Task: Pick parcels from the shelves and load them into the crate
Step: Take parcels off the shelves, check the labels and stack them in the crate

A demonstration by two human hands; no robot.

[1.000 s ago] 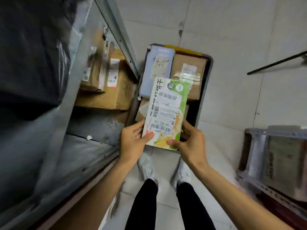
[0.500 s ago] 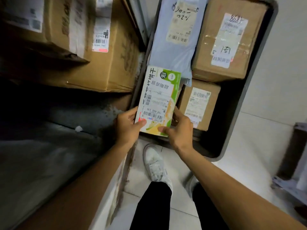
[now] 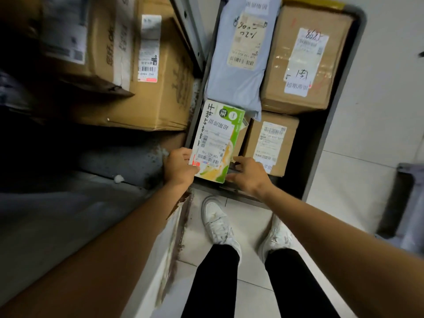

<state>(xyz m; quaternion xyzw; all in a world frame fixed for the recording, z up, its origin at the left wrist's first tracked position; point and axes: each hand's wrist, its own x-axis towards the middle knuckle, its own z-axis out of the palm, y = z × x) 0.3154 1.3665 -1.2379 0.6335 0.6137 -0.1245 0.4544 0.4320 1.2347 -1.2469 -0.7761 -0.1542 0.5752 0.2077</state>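
Left hand (image 3: 179,167), right hand (image 3: 249,176) fingers pinch near end of green parcel (image 3: 215,136), its length pointing away

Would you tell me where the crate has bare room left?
Free: the dark strip between the small box and the crate's right wall. Crowded: mailer and big box fill the far half; the green box takes the near left.

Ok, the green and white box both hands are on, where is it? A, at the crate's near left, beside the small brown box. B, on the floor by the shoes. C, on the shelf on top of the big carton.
A: the green and white box is at the near left of the crate, next to the small brown box, with the left hand and right hand holding its near end.
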